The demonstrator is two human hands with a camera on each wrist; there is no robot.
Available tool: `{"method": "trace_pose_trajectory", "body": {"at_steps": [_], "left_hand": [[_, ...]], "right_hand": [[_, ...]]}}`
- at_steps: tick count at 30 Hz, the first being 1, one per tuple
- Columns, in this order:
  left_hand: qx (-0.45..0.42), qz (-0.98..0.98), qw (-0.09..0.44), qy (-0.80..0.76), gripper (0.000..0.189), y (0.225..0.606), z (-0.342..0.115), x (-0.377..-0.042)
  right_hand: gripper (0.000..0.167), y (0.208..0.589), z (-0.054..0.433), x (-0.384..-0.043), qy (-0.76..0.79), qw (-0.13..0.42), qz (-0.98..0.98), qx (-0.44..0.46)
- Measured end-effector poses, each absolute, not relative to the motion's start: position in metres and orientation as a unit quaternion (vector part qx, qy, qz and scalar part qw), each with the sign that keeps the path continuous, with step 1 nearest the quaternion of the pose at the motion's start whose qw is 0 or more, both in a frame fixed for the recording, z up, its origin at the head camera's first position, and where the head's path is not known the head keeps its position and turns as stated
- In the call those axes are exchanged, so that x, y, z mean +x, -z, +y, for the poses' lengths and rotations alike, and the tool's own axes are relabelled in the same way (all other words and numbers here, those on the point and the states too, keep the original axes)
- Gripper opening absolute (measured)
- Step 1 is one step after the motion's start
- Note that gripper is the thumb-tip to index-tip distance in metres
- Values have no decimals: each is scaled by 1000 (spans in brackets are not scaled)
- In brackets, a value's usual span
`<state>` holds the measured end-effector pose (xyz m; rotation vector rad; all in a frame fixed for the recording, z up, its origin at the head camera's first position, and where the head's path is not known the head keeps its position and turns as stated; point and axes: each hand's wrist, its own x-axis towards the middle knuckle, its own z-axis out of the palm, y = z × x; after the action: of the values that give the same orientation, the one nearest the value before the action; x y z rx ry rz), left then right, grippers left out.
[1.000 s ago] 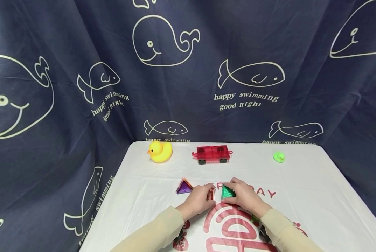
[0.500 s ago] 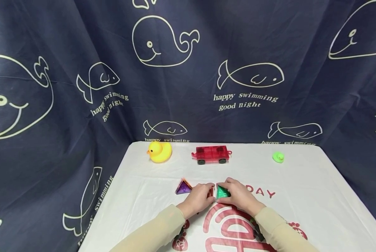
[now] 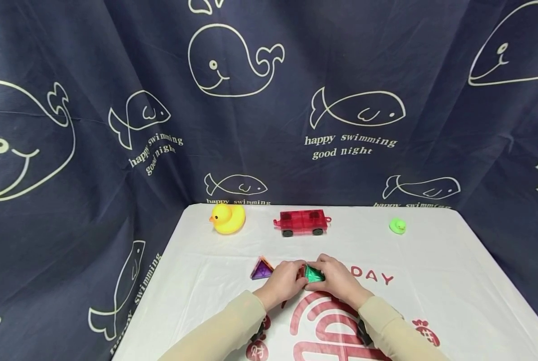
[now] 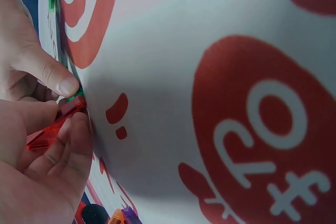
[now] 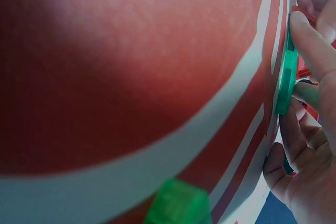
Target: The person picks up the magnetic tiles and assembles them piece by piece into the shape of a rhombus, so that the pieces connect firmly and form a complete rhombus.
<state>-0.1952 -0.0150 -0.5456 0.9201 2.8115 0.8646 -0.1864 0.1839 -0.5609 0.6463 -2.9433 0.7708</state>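
Observation:
At mid-table my left hand (image 3: pixel 284 282) pinches a red translucent magnetic tile (image 4: pixel 44 139) between thumb and fingers. My right hand (image 3: pixel 338 281) grips a green triangular magnetic tile (image 3: pixel 314 274) standing at the tabletop, its thumb and fingers along the edges. In the left wrist view the red tile and the right thumb come together, with a sliver of green between. The right wrist view shows the green tile's long edge (image 5: pixel 287 82) close against the red piece. Left of my left hand stands a purple and orange triangular tile piece (image 3: pixel 262 269).
Along the back are a yellow rubber duck (image 3: pixel 228 218), a red wheeled toy car base (image 3: pixel 302 222) and a small green duck (image 3: pixel 397 226). A green translucent piece (image 5: pixel 178 203) shows low in the right wrist view. A navy whale-print curtain (image 3: pixel 287 150) hangs behind the table.
My right hand has moved left with the green tile until it meets the left hand's fingers and the red tile. The left hand has stayed nearly in place.

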Motion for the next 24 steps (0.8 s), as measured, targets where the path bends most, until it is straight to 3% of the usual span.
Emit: {"method": "trace_pose_trajectory", "body": {"at_steps": [14, 24], "left_hand": [[278, 923, 29, -263, 45, 548, -13, -195], [266, 922, 31, -280, 15, 550, -17, -190]], "right_hand": [[64, 560, 187, -188, -264, 1, -937, 231], [62, 551, 190, -187, -280, -33, -933, 223]]}}
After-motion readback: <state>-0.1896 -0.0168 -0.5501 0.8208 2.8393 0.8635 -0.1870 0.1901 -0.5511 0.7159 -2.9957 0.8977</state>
